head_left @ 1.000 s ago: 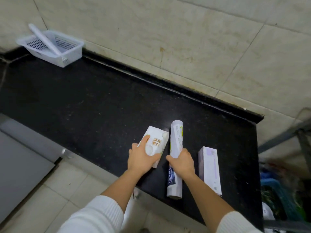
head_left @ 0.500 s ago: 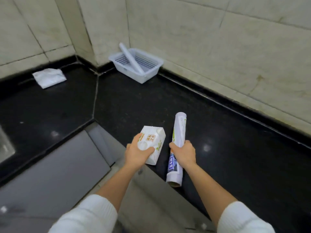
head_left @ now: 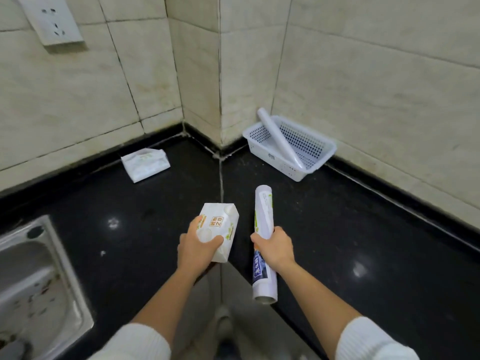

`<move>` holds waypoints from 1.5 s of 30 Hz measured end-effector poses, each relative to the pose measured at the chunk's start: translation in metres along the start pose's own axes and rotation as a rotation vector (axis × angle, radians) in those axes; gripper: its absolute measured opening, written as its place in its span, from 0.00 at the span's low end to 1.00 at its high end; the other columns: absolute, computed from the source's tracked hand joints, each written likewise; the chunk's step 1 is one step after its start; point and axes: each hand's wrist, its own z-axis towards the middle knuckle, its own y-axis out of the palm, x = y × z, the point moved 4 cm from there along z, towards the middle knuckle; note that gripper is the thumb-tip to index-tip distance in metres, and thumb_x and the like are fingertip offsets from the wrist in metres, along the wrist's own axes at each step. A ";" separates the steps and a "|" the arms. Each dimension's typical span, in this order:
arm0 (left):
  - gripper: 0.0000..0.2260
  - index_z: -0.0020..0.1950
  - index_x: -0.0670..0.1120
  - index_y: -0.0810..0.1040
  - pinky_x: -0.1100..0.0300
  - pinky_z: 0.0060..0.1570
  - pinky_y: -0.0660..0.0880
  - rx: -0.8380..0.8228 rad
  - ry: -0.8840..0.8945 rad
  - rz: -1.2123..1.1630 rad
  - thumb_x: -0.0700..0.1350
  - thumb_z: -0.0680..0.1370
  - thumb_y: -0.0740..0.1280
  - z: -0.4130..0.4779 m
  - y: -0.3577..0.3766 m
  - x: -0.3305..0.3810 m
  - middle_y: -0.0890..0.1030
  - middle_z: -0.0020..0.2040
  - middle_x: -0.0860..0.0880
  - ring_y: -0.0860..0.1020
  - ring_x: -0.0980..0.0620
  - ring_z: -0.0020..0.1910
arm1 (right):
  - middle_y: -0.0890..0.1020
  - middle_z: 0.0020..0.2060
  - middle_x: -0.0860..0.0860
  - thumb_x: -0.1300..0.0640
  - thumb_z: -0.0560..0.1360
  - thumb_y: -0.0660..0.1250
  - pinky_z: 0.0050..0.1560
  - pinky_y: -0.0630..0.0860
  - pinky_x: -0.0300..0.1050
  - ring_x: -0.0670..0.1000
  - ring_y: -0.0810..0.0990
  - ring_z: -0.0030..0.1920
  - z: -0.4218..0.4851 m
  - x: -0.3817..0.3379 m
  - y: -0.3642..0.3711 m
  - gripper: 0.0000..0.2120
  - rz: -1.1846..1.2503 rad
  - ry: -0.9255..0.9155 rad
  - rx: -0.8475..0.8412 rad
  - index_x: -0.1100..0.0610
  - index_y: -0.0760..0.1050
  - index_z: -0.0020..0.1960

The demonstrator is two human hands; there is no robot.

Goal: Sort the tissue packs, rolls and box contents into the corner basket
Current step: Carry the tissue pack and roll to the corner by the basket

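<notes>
The left hand [head_left: 198, 249] is gripping a white tissue pack [head_left: 220, 231], with the thumb lying across its near top face and the other fingers wrapping around its left side, and is holding it above the black desk [head_left: 363, 229] near the inner corner of the desk edge. The right hand [head_left: 275, 246] is closing firmly around the middle of a long roll [head_left: 263, 224] in printed wrap, which is pointing away from the person, its far end toward the corner and its open near end hanging over the desk edge. The two hands are sitting side by side, close but apart. At the far right, the white perforated basket [head_left: 311, 149] is standing on the desk against the wall, just beside the projecting wall corner, and a plain white roll [head_left: 279, 137] is leaning diagonally in it, with its upper end sticking out past the far rim. Another tissue pack [head_left: 145, 165], soft and crumpled, is lying on the desk at the far left near the wall, well apart from the basket. A steel sink [head_left: 39, 268] is occupying the near left, and a wall socket [head_left: 52, 20] is showing at the upper left.
</notes>
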 end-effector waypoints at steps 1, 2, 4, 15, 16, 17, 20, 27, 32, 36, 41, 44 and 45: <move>0.37 0.72 0.60 0.61 0.51 0.56 0.74 0.001 0.006 0.009 0.54 0.66 0.72 0.019 -0.005 0.002 0.73 0.64 0.45 0.75 0.44 0.58 | 0.80 0.45 0.53 0.44 0.61 0.70 0.40 0.80 0.49 0.52 0.81 0.42 0.014 -0.011 0.008 0.24 0.001 -0.003 -0.004 0.58 0.73 0.50; 0.38 0.72 0.60 0.60 0.49 0.57 0.73 0.006 0.007 0.019 0.54 0.66 0.72 0.039 -0.010 0.004 0.73 0.64 0.45 0.74 0.44 0.59 | 0.81 0.45 0.53 0.44 0.61 0.70 0.41 0.80 0.49 0.52 0.81 0.42 0.029 -0.022 0.016 0.24 0.001 -0.007 -0.006 0.58 0.73 0.50; 0.41 0.74 0.60 0.56 0.45 0.60 0.72 0.023 -0.012 0.033 0.54 0.65 0.73 0.077 -0.019 0.008 0.71 0.65 0.44 0.72 0.43 0.61 | 0.80 0.46 0.54 0.44 0.63 0.70 0.40 0.78 0.47 0.53 0.80 0.43 0.059 -0.041 0.031 0.23 -0.010 -0.018 -0.011 0.59 0.73 0.51; 0.45 0.74 0.63 0.53 0.46 0.61 0.70 -0.080 0.009 0.201 0.56 0.61 0.72 0.258 -0.068 0.027 0.67 0.71 0.48 0.67 0.45 0.68 | 0.75 0.55 0.57 0.46 0.68 0.70 0.50 0.79 0.53 0.58 0.78 0.52 0.184 -0.114 0.095 0.26 -0.124 0.061 0.053 0.61 0.68 0.57; 0.45 0.74 0.62 0.53 0.45 0.62 0.70 -0.091 0.029 0.227 0.55 0.62 0.73 0.270 -0.073 0.028 0.66 0.71 0.48 0.67 0.45 0.68 | 0.75 0.56 0.57 0.46 0.68 0.70 0.51 0.78 0.54 0.58 0.78 0.52 0.189 -0.116 0.099 0.26 -0.130 0.066 0.061 0.61 0.68 0.57; 0.45 0.74 0.62 0.53 0.45 0.63 0.70 -0.102 0.051 0.264 0.54 0.63 0.74 0.280 -0.077 0.028 0.66 0.71 0.48 0.67 0.44 0.68 | 0.75 0.56 0.58 0.46 0.69 0.70 0.52 0.78 0.54 0.58 0.78 0.53 0.193 -0.118 0.103 0.26 -0.134 0.069 0.067 0.61 0.67 0.58; 0.44 0.75 0.61 0.52 0.45 0.63 0.70 -0.140 0.124 0.397 0.53 0.65 0.74 0.299 -0.086 0.024 0.66 0.69 0.47 0.67 0.44 0.66 | 0.73 0.59 0.57 0.48 0.69 0.71 0.51 0.77 0.52 0.58 0.77 0.55 0.196 -0.121 0.113 0.27 -0.167 0.059 0.066 0.60 0.65 0.60; 0.38 0.77 0.52 0.55 0.44 0.70 0.60 -0.074 0.214 0.658 0.57 0.71 0.68 0.298 -0.088 0.029 0.61 0.74 0.42 0.55 0.41 0.72 | 0.70 0.62 0.57 0.45 0.70 0.72 0.54 0.75 0.54 0.59 0.75 0.59 0.193 -0.128 0.117 0.31 -0.235 0.057 0.071 0.60 0.63 0.62; 0.32 0.74 0.49 0.60 0.41 0.70 0.57 -0.042 0.375 0.705 0.55 0.73 0.66 0.254 -0.049 0.053 0.55 0.76 0.41 0.49 0.40 0.74 | 0.67 0.69 0.56 0.44 0.72 0.69 0.60 0.73 0.50 0.56 0.72 0.65 0.169 -0.117 0.098 0.36 -0.114 0.050 0.179 0.61 0.60 0.71; 0.27 0.74 0.49 0.62 0.45 0.71 0.59 -0.180 0.499 0.644 0.52 0.76 0.65 0.195 0.013 0.072 0.58 0.76 0.42 0.52 0.42 0.75 | 0.70 0.67 0.55 0.46 0.74 0.68 0.61 0.74 0.48 0.53 0.73 0.64 0.122 -0.076 0.056 0.32 -0.066 0.071 0.286 0.59 0.62 0.71; 0.25 0.73 0.49 0.62 0.50 0.73 0.56 -0.427 0.663 0.595 0.51 0.78 0.62 0.093 0.102 0.093 0.57 0.76 0.43 0.51 0.45 0.76 | 0.69 0.66 0.53 0.45 0.75 0.66 0.58 0.74 0.45 0.52 0.74 0.63 0.048 0.004 -0.024 0.30 -0.140 0.187 0.363 0.58 0.63 0.70; 0.24 0.73 0.48 0.62 0.50 0.73 0.57 -0.558 0.726 0.606 0.51 0.79 0.61 0.029 0.149 0.102 0.58 0.77 0.43 0.51 0.45 0.76 | 0.69 0.66 0.53 0.45 0.75 0.66 0.58 0.73 0.46 0.53 0.74 0.63 -0.002 0.056 -0.077 0.30 -0.165 0.277 0.439 0.59 0.63 0.70; 0.24 0.73 0.48 0.63 0.50 0.73 0.59 -0.593 0.756 0.612 0.51 0.79 0.61 0.005 0.164 0.104 0.59 0.76 0.44 0.52 0.45 0.76 | 0.69 0.66 0.54 0.45 0.75 0.66 0.58 0.73 0.46 0.54 0.73 0.63 -0.021 0.074 -0.094 0.30 -0.160 0.311 0.471 0.59 0.63 0.70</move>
